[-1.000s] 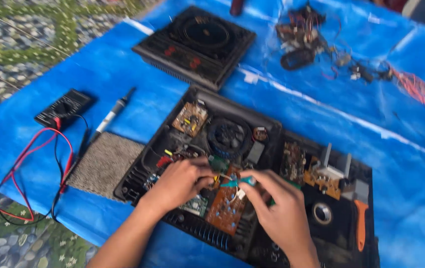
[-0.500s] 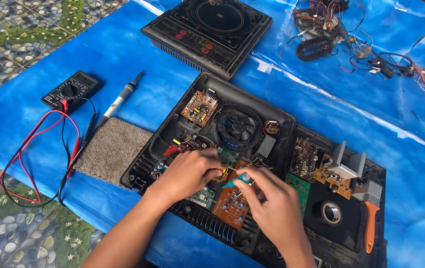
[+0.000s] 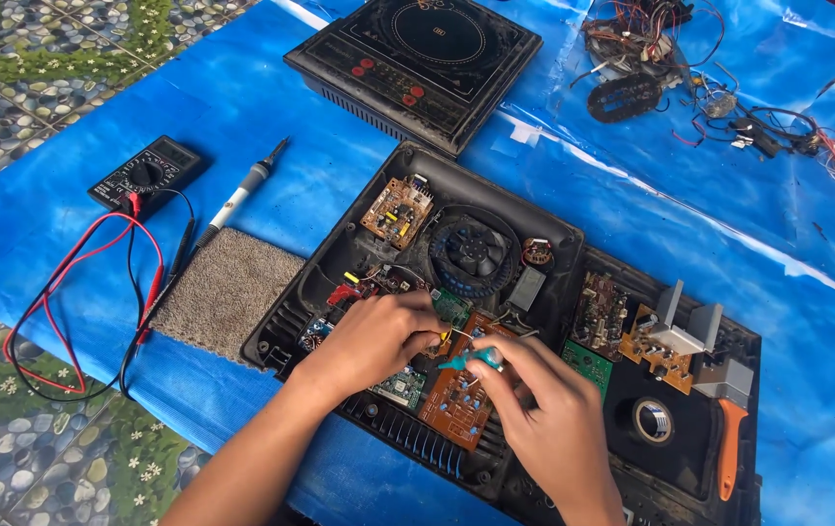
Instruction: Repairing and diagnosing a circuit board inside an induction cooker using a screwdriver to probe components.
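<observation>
An opened black appliance casing (image 3: 340, 248) lies on a blue tarp, with a round fan (image 3: 474, 251) and several circuit boards inside. My left hand (image 3: 374, 336) rests on the orange-brown circuit board (image 3: 455, 404) near the casing's front edge, fingers pinched at its top. My right hand (image 3: 544, 414) grips a small teal-handled tool (image 3: 471, 360) whose tip points left at the same board, close to my left fingertips. What the left fingers pinch is hidden.
A closed black induction cooktop (image 3: 417, 58) sits at the back. A multimeter (image 3: 145, 173) with red and black leads, a soldering iron (image 3: 242, 193) and a grey carpet piece (image 3: 223, 292) lie left. Tape roll (image 3: 653, 421), orange-handled tool (image 3: 727, 448) and loose wires (image 3: 729, 107) are right.
The view has shifted and sharpened, so the casing sits lower in frame. Both hands stay on the orange-brown board with only small finger movements.
</observation>
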